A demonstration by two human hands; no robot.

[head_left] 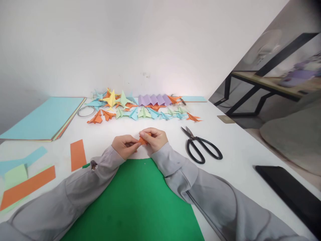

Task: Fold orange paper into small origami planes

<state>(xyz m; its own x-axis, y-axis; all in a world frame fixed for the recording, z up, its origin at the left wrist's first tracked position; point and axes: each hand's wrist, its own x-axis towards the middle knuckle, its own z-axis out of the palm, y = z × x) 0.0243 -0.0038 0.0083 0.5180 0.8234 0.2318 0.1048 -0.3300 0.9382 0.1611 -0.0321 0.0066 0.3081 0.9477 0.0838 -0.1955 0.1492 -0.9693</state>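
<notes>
A small folded piece of orange paper (143,141) is held between both hands over the white table, just past the far edge of a green sheet (135,197). My left hand (126,146) pinches its left side between thumb and fingers. At its right side, my right hand (154,138) is closed on it too, the thumb lying over the top. The fingers cover much of the paper, so its exact folded shape is hidden. Beyond the hands stand rows of folded paper figures, among them an orange one (95,117) and a yellow one (111,99).
Black-handled scissors (192,137) lie partly spread at the right, with a black flat object (288,190) nearer the edge. Left are an orange strip (78,155), several paper offcuts, a stack of blue sheets (42,117) and a tape roll (86,116). A wall (150,43) rises behind.
</notes>
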